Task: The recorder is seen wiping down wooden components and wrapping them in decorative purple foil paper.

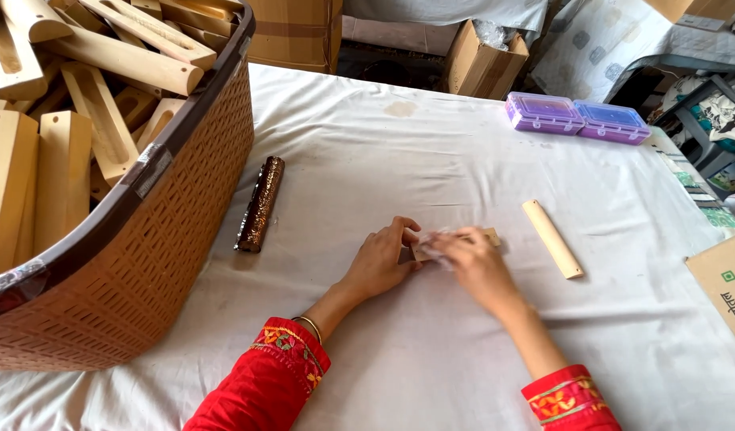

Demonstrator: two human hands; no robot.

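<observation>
My left hand (381,257) and my right hand (477,266) meet at the middle of the white-covered table (431,160). Both pinch a small pale wooden piece (492,236) that lies on the cloth, with a bit of thin clear film (433,239) between the fingers. The hands hide most of the piece. A pale wooden stick (552,239) lies just right of my right hand. A dark brown shiny roll (260,203) lies to the left of my left hand. Both sleeves are red with embroidered cuffs.
A large brown woven basket (168,215) full of several slotted wooden pieces stands at the left. Two purple plastic boxes (576,116) sit at the far right of the table. Cardboard boxes (481,60) stand behind the table, and a cardboard sheet (727,283) lies at the right edge.
</observation>
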